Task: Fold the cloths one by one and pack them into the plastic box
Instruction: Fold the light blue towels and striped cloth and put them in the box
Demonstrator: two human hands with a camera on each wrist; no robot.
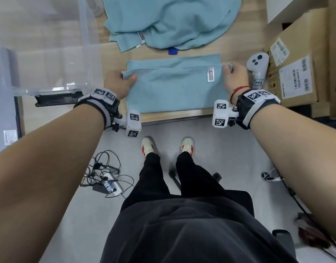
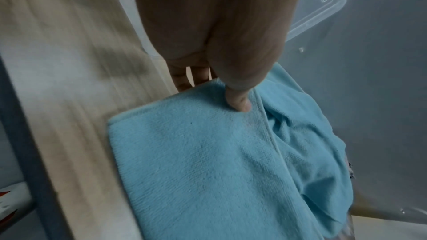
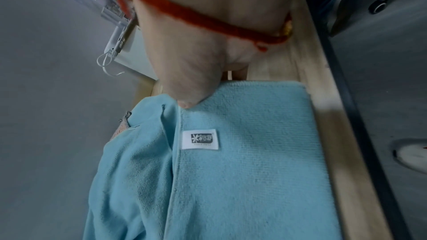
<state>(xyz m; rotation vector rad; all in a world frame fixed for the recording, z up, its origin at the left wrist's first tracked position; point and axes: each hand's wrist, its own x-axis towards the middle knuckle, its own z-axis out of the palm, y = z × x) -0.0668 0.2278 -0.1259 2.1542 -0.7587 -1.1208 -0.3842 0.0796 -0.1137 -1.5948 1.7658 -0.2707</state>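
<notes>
The far left corner of a light blue cloth [image 1: 174, 86] was pinched under the thumb of the left hand [image 1: 118, 83], and its far right corner was pinched likewise by the right hand [image 1: 235, 75], fingers tucked beneath the folded-over edge. The cloth was laid flat at the near edge of the wooden table [image 1: 237, 48], with more blue cloths [image 1: 172, 21] heaped beyond it. To the left, a clear plastic box [image 1: 49, 54] was seen with no cloth inside
</notes>
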